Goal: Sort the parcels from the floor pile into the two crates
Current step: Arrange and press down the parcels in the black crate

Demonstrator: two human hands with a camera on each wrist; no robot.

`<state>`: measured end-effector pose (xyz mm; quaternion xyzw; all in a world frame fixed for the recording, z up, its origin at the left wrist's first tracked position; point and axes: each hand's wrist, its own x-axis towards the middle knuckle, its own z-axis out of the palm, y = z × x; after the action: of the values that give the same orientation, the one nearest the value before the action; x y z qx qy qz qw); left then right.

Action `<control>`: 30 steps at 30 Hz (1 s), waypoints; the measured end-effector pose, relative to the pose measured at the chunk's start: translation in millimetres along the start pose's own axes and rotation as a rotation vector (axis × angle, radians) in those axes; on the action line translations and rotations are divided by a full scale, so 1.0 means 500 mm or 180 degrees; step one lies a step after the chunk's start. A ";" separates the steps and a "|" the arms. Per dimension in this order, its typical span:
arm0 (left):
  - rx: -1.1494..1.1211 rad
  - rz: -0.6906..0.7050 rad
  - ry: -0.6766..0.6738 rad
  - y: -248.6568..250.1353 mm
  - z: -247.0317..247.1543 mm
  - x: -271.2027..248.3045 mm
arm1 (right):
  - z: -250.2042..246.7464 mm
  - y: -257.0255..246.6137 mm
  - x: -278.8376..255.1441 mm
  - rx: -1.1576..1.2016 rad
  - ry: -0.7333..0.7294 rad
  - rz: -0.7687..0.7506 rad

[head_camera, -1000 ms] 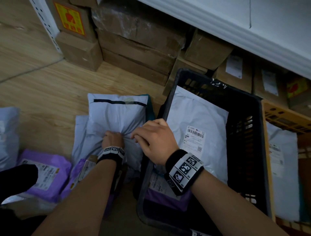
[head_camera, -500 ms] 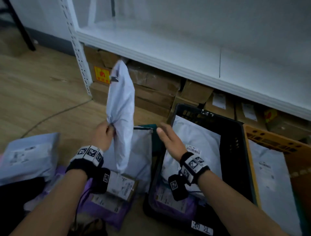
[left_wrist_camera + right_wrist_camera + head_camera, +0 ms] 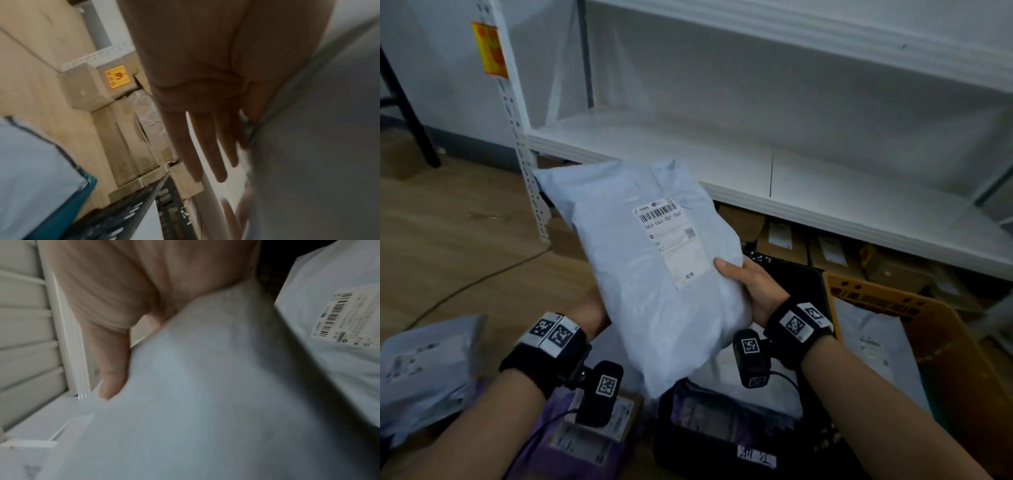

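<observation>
The right hand (image 3: 751,291) clamps the lower right edge of a pale grey parcel (image 3: 654,274), thumb on the front, other fingers hidden behind. The left hand (image 3: 589,313) supports the parcel's left side; in the left wrist view its fingers (image 3: 205,146) lie straight and slightly apart against the back. The parcel is held up, label facing the person, above the black crate (image 3: 722,442). It looks like a soft, light, slippery poly mailer that sags, so gripping opposite edges seems safest. The black crate holds a purple parcel (image 3: 709,414) and a white one; the orange crate (image 3: 945,342), just to its right, holds a white parcel (image 3: 873,346). More parcels lie on the floor (image 3: 448,240).
</observation>
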<state>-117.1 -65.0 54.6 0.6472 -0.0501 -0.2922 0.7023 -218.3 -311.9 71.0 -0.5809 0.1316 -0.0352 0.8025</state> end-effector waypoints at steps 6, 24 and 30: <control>-0.0554 0.0162 -0.0813 -0.003 -0.013 0.014 | -0.055 0.032 -0.052 0.0166 0.0374 -0.0477; 0.1084 0.0708 -0.0152 -0.050 0.081 0.048 | -0.149 0.068 -0.103 -0.0775 0.1023 0.0021; 0.1050 0.0764 -0.0172 -0.071 0.128 0.060 | -0.239 0.054 -0.114 -0.0540 0.1702 -0.0157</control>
<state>-133.3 -135.3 21.9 0.7348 -0.1928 -0.2115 0.6149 -306.0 -401.6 20.7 -0.6192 0.3269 -0.1957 0.6866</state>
